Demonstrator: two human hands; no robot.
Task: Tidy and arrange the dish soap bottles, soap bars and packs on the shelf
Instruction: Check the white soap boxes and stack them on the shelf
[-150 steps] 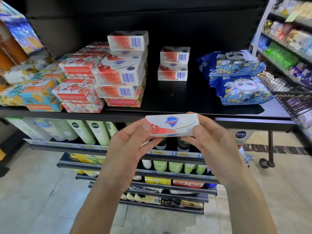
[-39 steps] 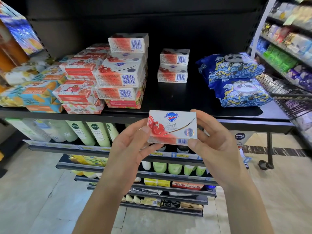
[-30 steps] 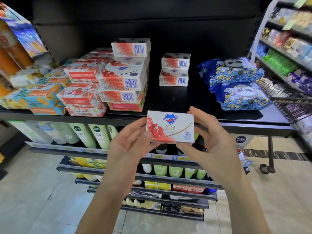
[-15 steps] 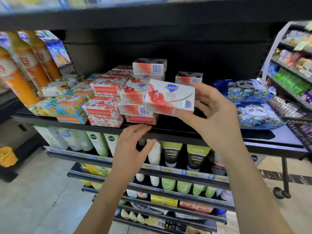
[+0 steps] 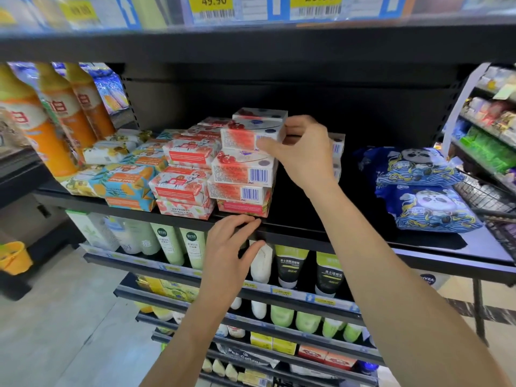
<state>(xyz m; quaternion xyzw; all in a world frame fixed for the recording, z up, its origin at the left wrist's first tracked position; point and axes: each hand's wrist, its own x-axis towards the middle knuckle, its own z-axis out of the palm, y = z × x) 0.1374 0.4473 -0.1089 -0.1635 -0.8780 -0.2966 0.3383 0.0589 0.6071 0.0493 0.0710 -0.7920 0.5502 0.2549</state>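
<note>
On black metal shelf (image 5: pixel 293 219): right hand (image 5: pixel 304 152) grips white-and-red cardboard soap box (image 5: pixel 245 136) atop stack; left hand (image 5: pixel 229 247), fingers relaxed, touches its front edge.

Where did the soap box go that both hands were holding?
The right hand carried the soap box up onto the red-and-white stack, and its grip is still on it. The left hand let go and now rests its fingers on the shelf edge. The blue panda packs and other soaps stayed put.
</note>
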